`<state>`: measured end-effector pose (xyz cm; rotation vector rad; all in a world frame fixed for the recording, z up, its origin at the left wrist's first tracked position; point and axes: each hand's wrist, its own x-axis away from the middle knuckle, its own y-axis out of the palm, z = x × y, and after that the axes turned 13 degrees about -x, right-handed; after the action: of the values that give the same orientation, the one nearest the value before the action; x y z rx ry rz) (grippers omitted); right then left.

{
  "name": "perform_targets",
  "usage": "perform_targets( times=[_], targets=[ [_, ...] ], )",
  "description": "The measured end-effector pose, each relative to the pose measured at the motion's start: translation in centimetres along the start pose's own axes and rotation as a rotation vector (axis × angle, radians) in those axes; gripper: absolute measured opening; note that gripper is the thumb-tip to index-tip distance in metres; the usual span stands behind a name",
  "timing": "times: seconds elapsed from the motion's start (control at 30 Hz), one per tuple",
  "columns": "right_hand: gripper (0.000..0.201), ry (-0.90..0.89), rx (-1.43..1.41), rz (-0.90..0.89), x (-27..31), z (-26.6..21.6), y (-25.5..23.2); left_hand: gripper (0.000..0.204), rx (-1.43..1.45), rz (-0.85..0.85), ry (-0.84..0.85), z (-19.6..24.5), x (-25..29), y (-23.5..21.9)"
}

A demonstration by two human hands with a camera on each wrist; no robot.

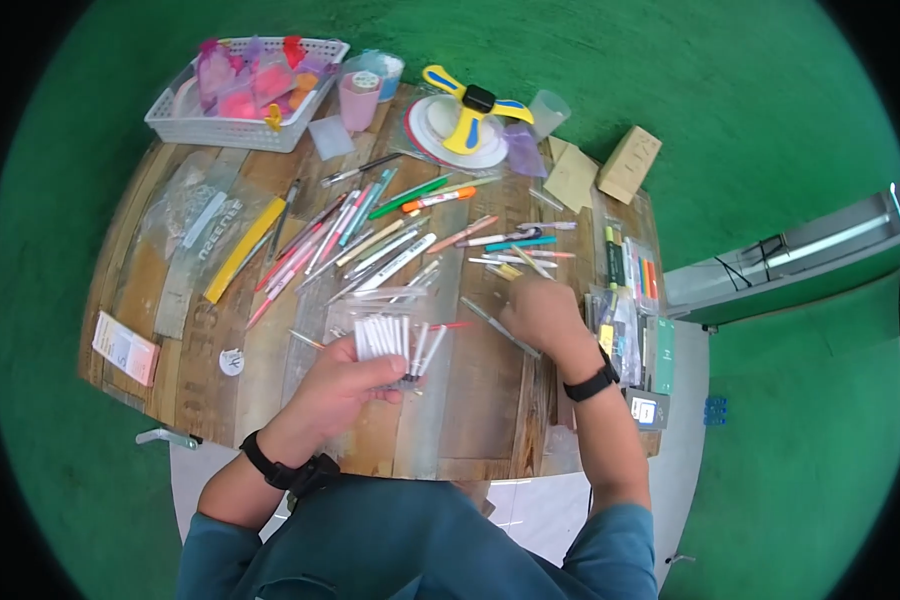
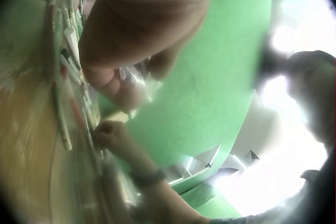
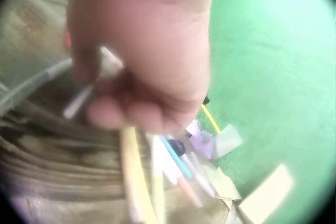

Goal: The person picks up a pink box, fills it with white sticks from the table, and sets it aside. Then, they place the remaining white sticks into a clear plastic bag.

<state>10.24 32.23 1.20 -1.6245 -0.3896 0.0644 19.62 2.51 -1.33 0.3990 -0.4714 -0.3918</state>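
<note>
My left hand [image 1: 346,384] grips a clear plastic pouch [image 1: 380,305] holding several thin white sticks [image 1: 382,338], with the thumb across its front. Some of the sticks show dark lower ends, and a few lean out to the right. Over the right part of the loose pens, my right hand [image 1: 544,312] has its fingers curled inward. A thin white stick [image 3: 79,102] pokes out between its thumb and fingers in the right wrist view. Close beside that hand lies a slim clear-and-grey pen [image 1: 500,328], and yellowish pens [image 3: 137,176] pass just under the fingers.
Many pens and markers [image 1: 400,258] spread over the wooden table [image 1: 470,420]. A white basket [image 1: 220,132] of colourful packets and a yellow three-armed spinner [image 1: 467,130] stand at the back. Packaged stationery [image 1: 615,320] lines the right edge; a yellow-edged plastic bag [image 1: 242,250] lies left.
</note>
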Motion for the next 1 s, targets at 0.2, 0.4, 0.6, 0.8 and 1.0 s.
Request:
perform_targets(
  times=[0.2,0.4,0.6,0.8,1.0],
  targets=[
    [0.014,0.049,-1.081,0.152,3.4,-3.0,-3.9,0.039,0.14,-0.186,-0.093,-0.6,-0.2,-0.7],
    [0.018,-0.159,-1.254,0.206,6.2,-4.4,-7.0,0.039,0.156,-0.251,-0.11,-0.2,-0.1,0.1],
    [0.016,-0.081,-1.326,0.043,6.7,-6.5,-9.0,0.04,0.0,-0.285,-0.096,-0.5,0.0,0.5],
    [0.019,-0.148,-1.279,-0.136,6.1,-7.1,-9.2,0.04,-0.108,-0.298,-0.069,-0.1,0.4,1.0],
    [0.024,-0.217,-1.068,-0.261,5.9,-8.9,-10.4,0.041,-0.171,-0.339,-0.043,-0.6,0.1,0.8]
  ],
)
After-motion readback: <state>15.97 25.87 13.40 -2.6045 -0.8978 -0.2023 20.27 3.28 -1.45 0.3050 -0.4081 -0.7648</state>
